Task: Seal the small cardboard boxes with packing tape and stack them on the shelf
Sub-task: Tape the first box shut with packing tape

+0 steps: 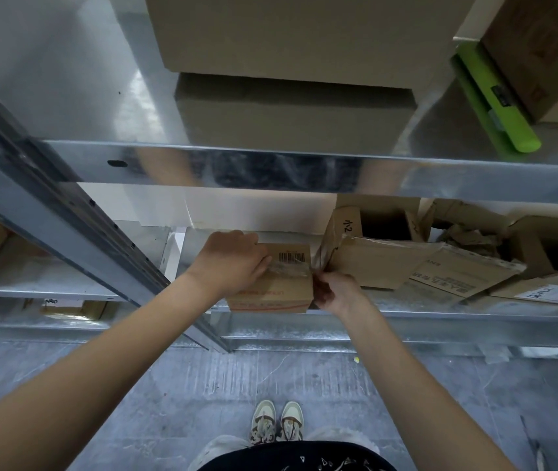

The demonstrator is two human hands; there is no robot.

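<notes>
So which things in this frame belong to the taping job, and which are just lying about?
In the job:
small cardboard box
clear tape strip across its top
left hand pressing the box top
right hand pinching the tape end
metal shelf

Lying about:
opened, crumpled cartons
green roll
large boxes above

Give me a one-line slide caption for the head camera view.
Left hand steadies a small cardboard box on the metal shelf while the right hand pulls clear packing tape across it.

Both bare forearms extended forward, converging. Left hand (233, 263): palm down, fingers laid flat, pressing. Right hand (333, 289): lower and nearer, fingers curled in a pinch, wrist slightly bent.
</notes>
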